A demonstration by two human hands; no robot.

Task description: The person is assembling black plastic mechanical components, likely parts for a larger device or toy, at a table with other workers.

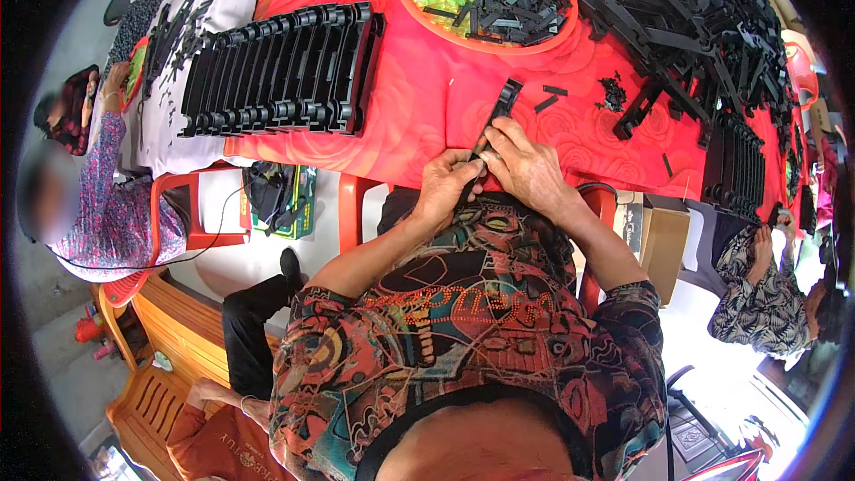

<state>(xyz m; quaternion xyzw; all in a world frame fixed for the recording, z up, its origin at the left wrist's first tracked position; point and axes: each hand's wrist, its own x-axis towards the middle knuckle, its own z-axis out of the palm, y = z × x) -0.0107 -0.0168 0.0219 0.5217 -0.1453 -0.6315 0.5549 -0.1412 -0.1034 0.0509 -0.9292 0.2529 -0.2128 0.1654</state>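
At the table's near edge, my left hand point(445, 185) pinches the lower end of a long, narrow black plastic part point(506, 102). Closed around the same part a little higher up is my right hand point(527, 166), its fingers curled over the strip. The far end of the part sticks out beyond my fingers, tilted up to the right. Whether a smaller piece sits between my fingertips is hidden. Just beyond my right hand lie two short black strips point(546, 103) and a small heap of tiny black bits point(613, 92).
A red cloth point(419, 98) covers the table. An orange bowl point(499, 49) holds yellow-green and black pieces. Similar black parts stand in a row point(276, 71) at left; a large black pile point(668, 27) rises at right. Other people sit on both sides and behind.
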